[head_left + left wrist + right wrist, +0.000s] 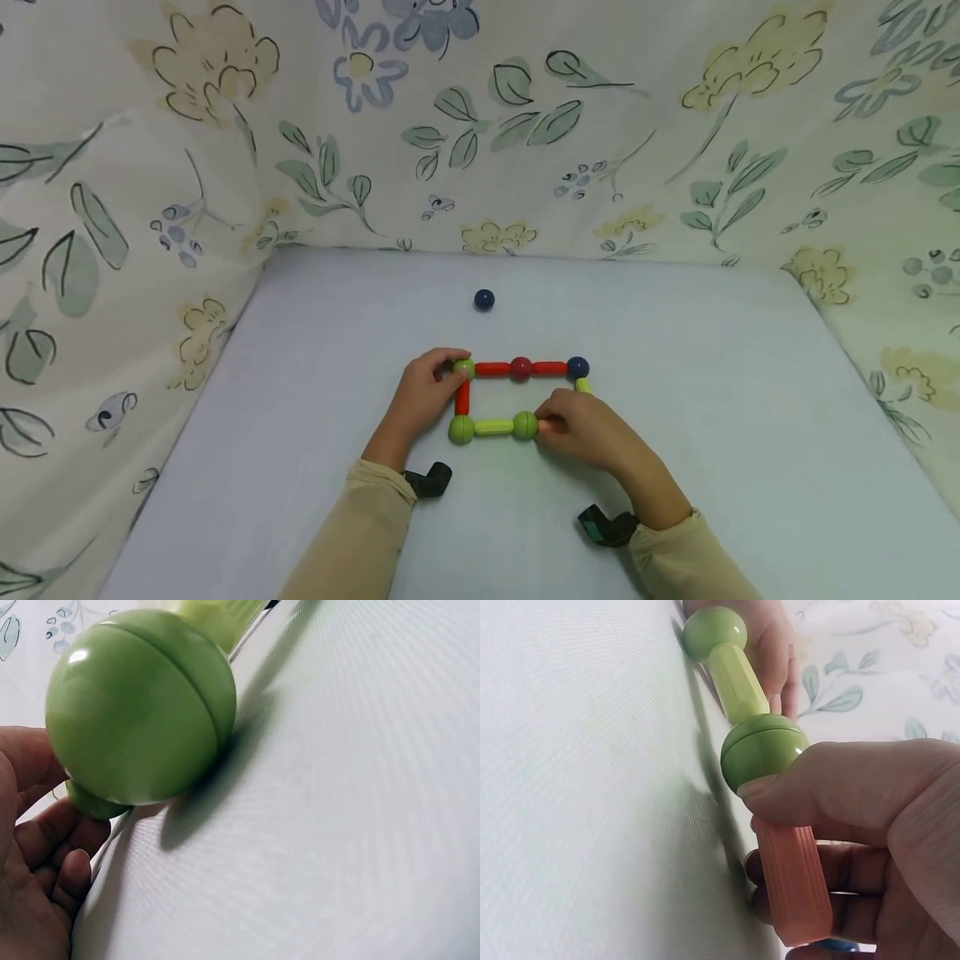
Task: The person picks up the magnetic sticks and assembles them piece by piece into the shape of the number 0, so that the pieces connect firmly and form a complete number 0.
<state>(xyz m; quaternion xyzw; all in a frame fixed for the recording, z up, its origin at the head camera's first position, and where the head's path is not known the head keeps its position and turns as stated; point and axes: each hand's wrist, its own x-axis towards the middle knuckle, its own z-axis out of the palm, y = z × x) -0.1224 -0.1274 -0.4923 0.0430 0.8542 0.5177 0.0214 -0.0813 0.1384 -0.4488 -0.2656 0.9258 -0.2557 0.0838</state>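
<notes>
Balls and short rods are joined into a rectangular outline on the white table. My left hand (428,390) pinches the green ball (466,367) at its back left corner. From there a red rod (462,398) runs to the front left green ball (142,709), which hides much of the pinched one in the left wrist view. A yellow-green rod (493,427) links that ball to another green ball (763,754). My right hand (583,425) holds an orange rod (793,881) at this ball, its thumb touching both. Along the back are red rods (492,369), a dark red ball (521,368) and a blue ball (577,367).
A loose dark blue ball (484,300) lies behind the outline on the white table (337,317). Floral cloth (525,192) hangs at the back and sides. A yellow-green rod (582,385) at the right side is partly hidden by my right hand.
</notes>
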